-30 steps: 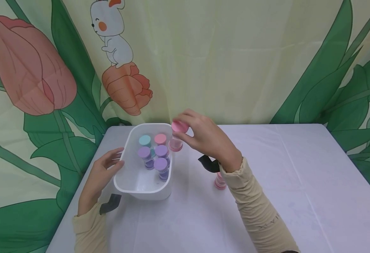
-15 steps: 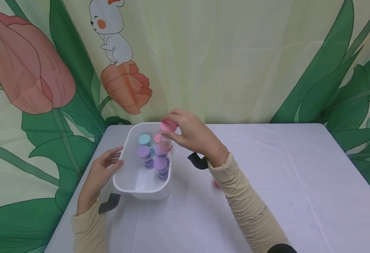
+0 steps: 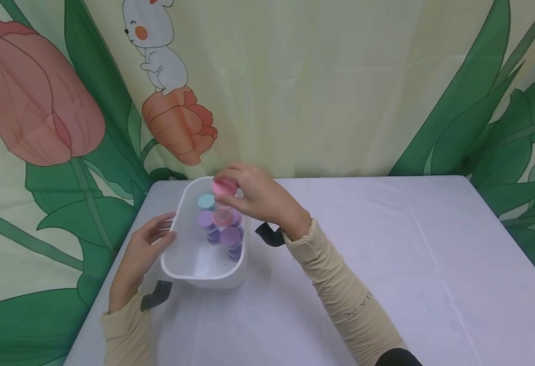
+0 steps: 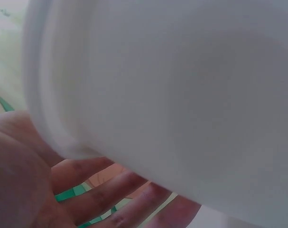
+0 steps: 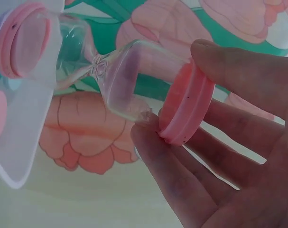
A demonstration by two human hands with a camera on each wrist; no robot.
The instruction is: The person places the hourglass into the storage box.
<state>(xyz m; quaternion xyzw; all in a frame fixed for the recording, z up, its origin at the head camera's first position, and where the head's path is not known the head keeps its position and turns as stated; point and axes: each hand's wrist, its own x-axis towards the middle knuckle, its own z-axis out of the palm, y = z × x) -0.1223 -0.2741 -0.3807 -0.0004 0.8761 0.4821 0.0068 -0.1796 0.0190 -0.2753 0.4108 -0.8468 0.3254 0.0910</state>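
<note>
My right hand [image 3: 264, 195] pinches the pink end cap of a clear hourglass [image 5: 129, 78] between thumb and fingers. It holds this sand timer above the far right part of a white plastic bin [image 3: 203, 270]. Inside the bin stand several more hourglasses: a teal one [image 3: 206, 202] and purple ones [image 3: 230, 236], partly covered by the held one. My left hand [image 3: 146, 249] rests against the bin's left side, its thumb by the rim. In the left wrist view its fingers [image 4: 103, 199] lie loosely extended along the outer wall.
The bin stands at the left of a table with a white cloth [image 3: 363, 244]. Right behind the table hangs a printed curtain [image 3: 331, 101] with tulips, leaves and a rabbit. My right forearm [image 3: 340, 290] crosses the table's middle.
My right hand has carried the pink hourglass leftward, from the bin's right rim to over its inside. A second pink hourglass on the table has become hidden behind my right arm. My left hand stays put.
</note>
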